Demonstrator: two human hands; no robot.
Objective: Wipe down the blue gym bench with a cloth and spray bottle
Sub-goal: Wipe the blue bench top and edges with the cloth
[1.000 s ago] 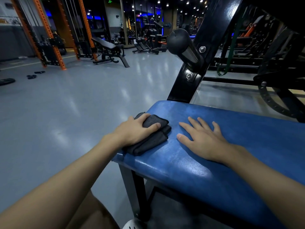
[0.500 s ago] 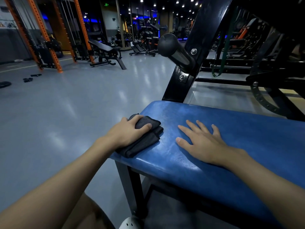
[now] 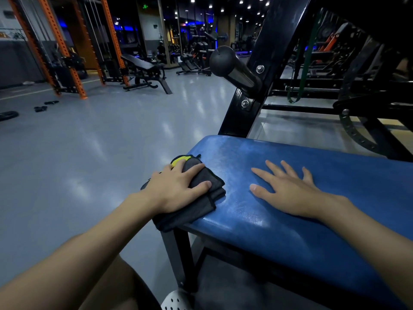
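The blue gym bench (image 3: 290, 220) fills the right half of the view, its padded top glossy and scuffed. A folded dark grey cloth (image 3: 201, 202) with a yellow underside lies on the bench's left end, partly hanging over the edge. My left hand (image 3: 176, 189) presses down on the cloth, fingers spread and slightly curled over it. My right hand (image 3: 283, 189) lies flat on the blue pad to the right of the cloth, fingers straight and apart. No spray bottle is in view.
A black steel upright (image 3: 252, 86) with a round black roller pad (image 3: 232, 66) rises just behind the bench. Black machine frames stand at the right. Grey floor (image 3: 89, 153) stretches left toward an orange rack (image 3: 67, 63) and a black incline bench (image 3: 145, 68).
My left hand has slid the cloth slightly toward the bench's left edge, and a yellow side of the cloth now shows. My right hand stays flat on the pad.
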